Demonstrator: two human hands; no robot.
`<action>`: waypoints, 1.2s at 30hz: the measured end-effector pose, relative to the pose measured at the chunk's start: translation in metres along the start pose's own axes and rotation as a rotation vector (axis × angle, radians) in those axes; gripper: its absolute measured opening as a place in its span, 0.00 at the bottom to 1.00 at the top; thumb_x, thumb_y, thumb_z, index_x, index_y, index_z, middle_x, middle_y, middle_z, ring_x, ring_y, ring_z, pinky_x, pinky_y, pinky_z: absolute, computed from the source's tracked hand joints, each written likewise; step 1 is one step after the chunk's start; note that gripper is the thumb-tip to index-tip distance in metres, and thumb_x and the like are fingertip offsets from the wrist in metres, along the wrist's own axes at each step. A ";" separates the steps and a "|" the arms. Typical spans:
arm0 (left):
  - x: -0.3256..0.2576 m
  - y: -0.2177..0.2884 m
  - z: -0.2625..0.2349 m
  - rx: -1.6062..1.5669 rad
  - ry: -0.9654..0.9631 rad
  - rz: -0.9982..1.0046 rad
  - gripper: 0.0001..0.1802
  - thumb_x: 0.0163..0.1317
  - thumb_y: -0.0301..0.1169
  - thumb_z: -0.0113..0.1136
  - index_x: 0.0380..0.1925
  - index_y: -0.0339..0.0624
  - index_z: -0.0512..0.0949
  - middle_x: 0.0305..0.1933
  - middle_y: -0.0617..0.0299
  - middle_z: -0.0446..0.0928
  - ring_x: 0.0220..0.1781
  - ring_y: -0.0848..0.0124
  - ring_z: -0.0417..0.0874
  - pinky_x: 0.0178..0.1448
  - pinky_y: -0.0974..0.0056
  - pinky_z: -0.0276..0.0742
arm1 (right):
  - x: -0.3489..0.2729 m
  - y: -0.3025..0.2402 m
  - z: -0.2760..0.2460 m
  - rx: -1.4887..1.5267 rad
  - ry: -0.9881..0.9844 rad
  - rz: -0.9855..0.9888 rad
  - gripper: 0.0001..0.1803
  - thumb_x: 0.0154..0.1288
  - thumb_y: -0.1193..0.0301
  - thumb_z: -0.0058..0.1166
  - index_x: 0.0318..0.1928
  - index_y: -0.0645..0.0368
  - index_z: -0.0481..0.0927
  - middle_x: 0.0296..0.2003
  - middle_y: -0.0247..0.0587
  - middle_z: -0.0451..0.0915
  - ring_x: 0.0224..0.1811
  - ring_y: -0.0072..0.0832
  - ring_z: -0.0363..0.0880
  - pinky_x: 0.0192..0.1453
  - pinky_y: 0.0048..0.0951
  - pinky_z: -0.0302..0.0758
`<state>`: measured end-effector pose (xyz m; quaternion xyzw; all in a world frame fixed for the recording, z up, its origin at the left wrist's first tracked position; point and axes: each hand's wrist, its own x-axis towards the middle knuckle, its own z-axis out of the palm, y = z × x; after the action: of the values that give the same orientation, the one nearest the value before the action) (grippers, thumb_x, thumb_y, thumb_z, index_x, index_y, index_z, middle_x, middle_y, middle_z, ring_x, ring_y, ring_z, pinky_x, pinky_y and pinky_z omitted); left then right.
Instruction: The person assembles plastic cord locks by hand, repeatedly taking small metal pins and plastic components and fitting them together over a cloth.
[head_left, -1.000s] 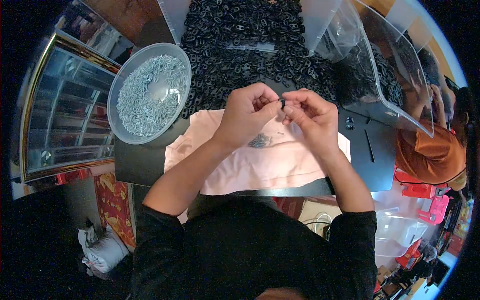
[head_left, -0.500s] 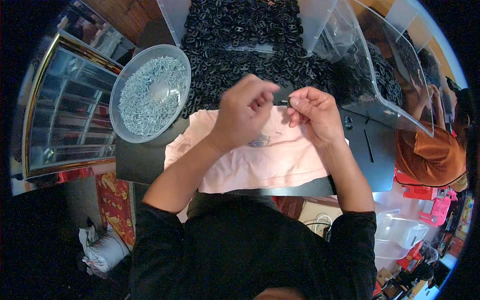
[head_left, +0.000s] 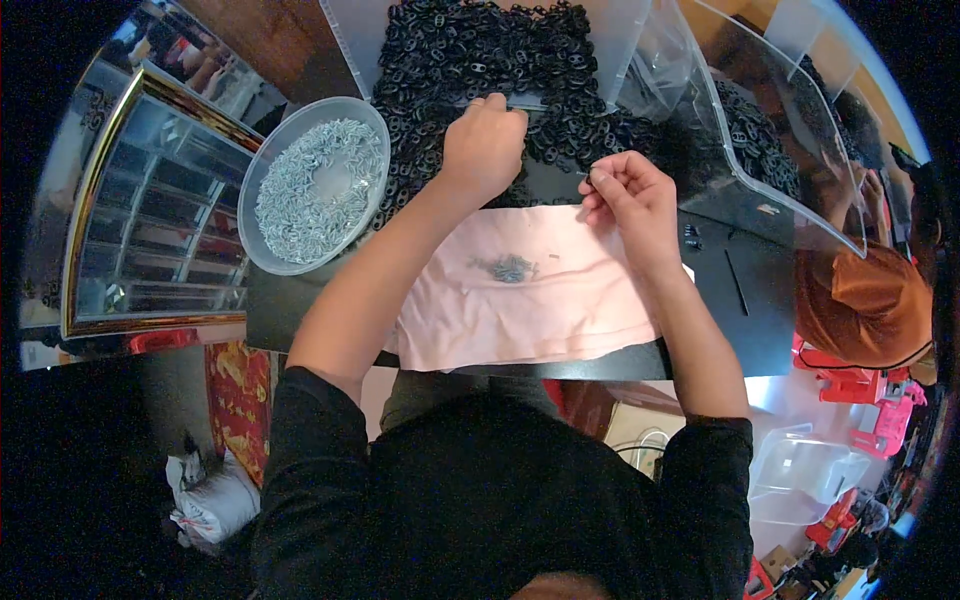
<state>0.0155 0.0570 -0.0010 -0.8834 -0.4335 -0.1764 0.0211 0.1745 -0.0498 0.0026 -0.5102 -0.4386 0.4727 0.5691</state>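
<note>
My left hand (head_left: 485,145) is over the pile of small black two-holed links (head_left: 430,65), its fingers curled down among them; what its fingertips hold, if anything, is hidden. My right hand (head_left: 635,205) is raised above the far right part of a pale pink cloth (head_left: 560,320). Between its thumb and forefinger is a small dark piece (head_left: 590,177), too small to make out fully. On the cloth lies a little heap of thin metal pins (head_left: 508,268), with a single pin (head_left: 554,256) just to its right.
A round clear tub (head_left: 252,225) of metal pins stands at the left. Right of the cloth, a few small dark pieces (head_left: 692,238) and a thin black rod (head_left: 737,283) lie on the black table (head_left: 715,340). Beyond a clear plastic bin wall (head_left: 738,175) sits a person in orange-brown (head_left: 850,305).
My left hand has moved from beside my right hand forward and slightly left, down to the black links. My right hand keeps its pinch and has shifted slightly forward.
</note>
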 end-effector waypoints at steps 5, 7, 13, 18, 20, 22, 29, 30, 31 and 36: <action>-0.006 0.000 -0.005 -0.110 0.102 0.059 0.08 0.46 0.29 0.61 0.26 0.39 0.75 0.31 0.53 0.72 0.39 0.57 0.76 0.39 0.57 0.74 | 0.000 -0.001 -0.001 0.008 0.049 -0.019 0.02 0.61 0.78 0.48 0.34 0.63 0.73 0.26 0.37 0.77 0.24 0.18 0.74 0.26 0.17 0.73; -0.015 0.001 -0.014 -0.196 0.157 0.097 0.07 0.46 0.27 0.61 0.26 0.38 0.74 0.30 0.53 0.72 0.36 0.59 0.77 0.37 0.58 0.74 | -0.001 -0.002 0.000 -0.003 0.056 -0.025 0.03 0.61 0.78 0.48 0.35 0.63 0.74 0.26 0.37 0.77 0.24 0.18 0.74 0.26 0.17 0.73; -0.043 0.016 -0.029 -0.562 0.163 0.071 0.06 0.42 0.22 0.58 0.23 0.38 0.73 0.25 0.55 0.71 0.29 0.58 0.75 0.32 0.59 0.71 | -0.005 -0.006 0.005 -0.035 0.031 -0.119 0.06 0.59 0.79 0.49 0.39 0.65 0.75 0.26 0.37 0.76 0.25 0.18 0.73 0.28 0.19 0.74; -0.054 0.019 -0.026 -0.697 0.208 0.104 0.07 0.42 0.20 0.58 0.26 0.37 0.75 0.24 0.56 0.71 0.28 0.59 0.75 0.33 0.60 0.72 | -0.009 -0.005 0.008 -0.113 -0.035 -0.201 0.07 0.58 0.80 0.50 0.39 0.66 0.77 0.27 0.34 0.75 0.25 0.17 0.72 0.27 0.17 0.73; -0.057 0.021 -0.027 -0.760 0.157 0.065 0.07 0.43 0.20 0.58 0.26 0.37 0.75 0.25 0.55 0.71 0.28 0.59 0.76 0.33 0.60 0.72 | -0.008 -0.003 0.009 -0.133 -0.060 -0.293 0.07 0.57 0.81 0.50 0.37 0.66 0.78 0.28 0.34 0.73 0.25 0.17 0.72 0.27 0.16 0.71; -0.058 0.020 -0.026 -0.824 0.105 0.027 0.06 0.45 0.21 0.58 0.26 0.36 0.75 0.25 0.55 0.71 0.28 0.58 0.76 0.33 0.61 0.72 | -0.008 -0.003 0.010 -0.158 -0.070 -0.313 0.07 0.57 0.81 0.51 0.37 0.66 0.78 0.28 0.34 0.73 0.25 0.16 0.71 0.26 0.16 0.71; -0.061 0.021 -0.023 -0.854 0.070 0.082 0.04 0.49 0.22 0.54 0.28 0.35 0.74 0.27 0.53 0.73 0.29 0.56 0.76 0.34 0.60 0.71 | -0.009 0.002 0.013 -0.226 -0.064 -0.333 0.07 0.55 0.81 0.53 0.36 0.65 0.79 0.27 0.34 0.73 0.23 0.16 0.71 0.25 0.15 0.69; -0.061 0.021 -0.023 -0.855 0.039 0.079 0.04 0.49 0.23 0.54 0.27 0.35 0.74 0.27 0.52 0.73 0.29 0.55 0.76 0.34 0.60 0.71 | -0.009 0.002 0.014 -0.231 -0.065 -0.329 0.07 0.55 0.81 0.53 0.36 0.65 0.79 0.27 0.34 0.73 0.23 0.16 0.71 0.25 0.15 0.69; -0.062 0.021 -0.022 -0.859 0.040 0.075 0.04 0.49 0.23 0.54 0.27 0.35 0.74 0.27 0.52 0.73 0.29 0.55 0.76 0.34 0.60 0.71 | -0.010 0.002 0.015 -0.240 -0.064 -0.324 0.06 0.55 0.81 0.53 0.35 0.65 0.79 0.27 0.34 0.73 0.23 0.15 0.71 0.25 0.15 0.69; -0.063 0.020 -0.017 -0.992 -0.036 0.013 0.05 0.51 0.24 0.55 0.27 0.34 0.73 0.28 0.51 0.75 0.28 0.57 0.77 0.33 0.60 0.71 | -0.010 0.001 0.016 -0.280 -0.070 -0.325 0.05 0.54 0.81 0.53 0.34 0.66 0.78 0.25 0.34 0.73 0.22 0.15 0.71 0.25 0.15 0.68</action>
<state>-0.0098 -0.0061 -0.0036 -0.7925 -0.2922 -0.3461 -0.4084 0.1571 -0.0569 0.0026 -0.4902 -0.5958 0.3267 0.5458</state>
